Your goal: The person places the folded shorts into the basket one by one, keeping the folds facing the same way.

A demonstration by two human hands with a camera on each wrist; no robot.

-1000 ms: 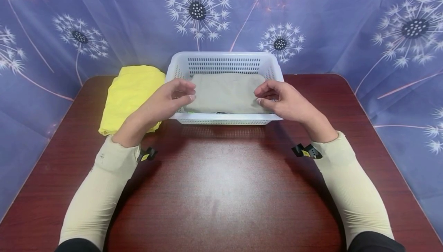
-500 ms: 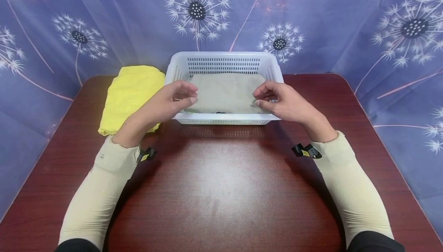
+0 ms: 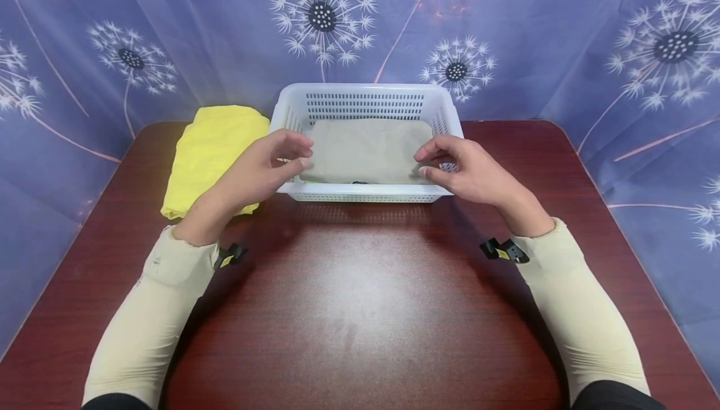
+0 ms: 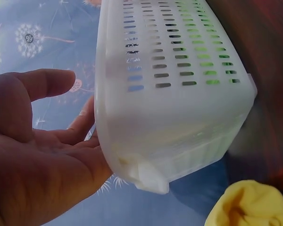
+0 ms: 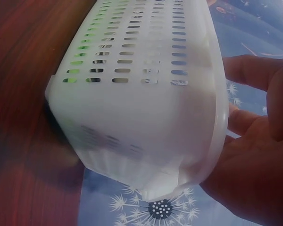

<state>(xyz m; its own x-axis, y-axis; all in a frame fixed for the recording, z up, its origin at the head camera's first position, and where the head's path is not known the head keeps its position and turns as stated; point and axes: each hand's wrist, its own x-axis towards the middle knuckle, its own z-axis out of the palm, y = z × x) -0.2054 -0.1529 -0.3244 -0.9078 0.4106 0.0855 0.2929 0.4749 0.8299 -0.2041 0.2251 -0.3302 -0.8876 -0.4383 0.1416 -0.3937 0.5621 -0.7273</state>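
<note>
A white plastic basket [image 3: 365,190] with slotted walls stands at the back of the table. Inside it lies a folded grey-beige cloth [image 3: 365,150], with a bit of green and something dark at its near edge. My left hand [image 3: 259,169] hovers over the basket's left end, thumb and fingers apart, holding nothing. Over the right end is my right hand [image 3: 472,166], its fingers loosely bent and likewise without a thing in them. In the wrist views, the left palm [image 4: 52,165] and right palm [image 5: 254,174] are close to the basket rim; contact cannot be made out.
A folded yellow cloth [image 3: 210,154] lies left of the basket, behind my left forearm. The dark red wooden table [image 3: 360,310] stretches toward me. A blue curtain [image 3: 225,10] with dandelion prints hangs right behind the basket and along both sides.
My left hand has shifted slightly left and toward me, the right one slightly right, so they are a little farther apart. Basket and cloths have stayed in place.
</note>
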